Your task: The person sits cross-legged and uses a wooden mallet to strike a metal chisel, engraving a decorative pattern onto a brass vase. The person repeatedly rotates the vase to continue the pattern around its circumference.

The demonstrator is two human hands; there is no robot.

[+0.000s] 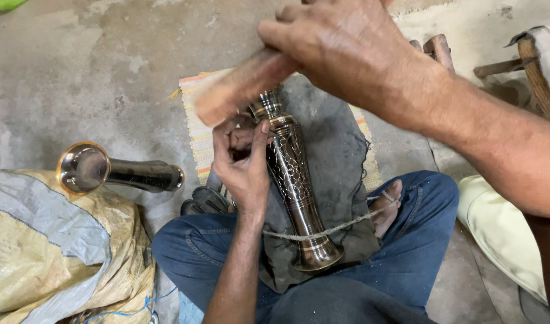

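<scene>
Metal vase (293, 180), dark w/ an engraved pattern and brass-coloured bands, lies lengthwise across the person's lap on a grey cloth (329, 138), flared foot toward the body, neck pointing away. A thin twine (341, 227) runs over the vase's lower part to the bare foot (386, 207) at right, looped around the toes.

Left hand (244, 162) sits against the vase's upper body, just below the neck, fingers curled tight, thumb pressed on the metal. It seems to pinch a small tool there, but the view is too cramped to be sure. Right hand (341, 51) is clenched round a wooden stick (242, 87), held above the vase's neck; the stick is motion-blurred, its near end over the left hand.

Packaging: a yellowish woven sack (53, 246) w/ a grey patch fills the bottom-left corner, crumpled, blue string at its lower edge. No readable label on it.

Around: a second metal vase (116, 171) lies on its side on the concrete floor (77, 66), left of the knee, its shiny mouth facing the camera, resting at the sack's top edge. A striped woven mat (197, 129) lies under the grey cloth. At far right, a pale cushion (503, 228) and part of a wooden frame (539, 72). The right forearm crosses the upper right, blocking what's behind.
</scene>
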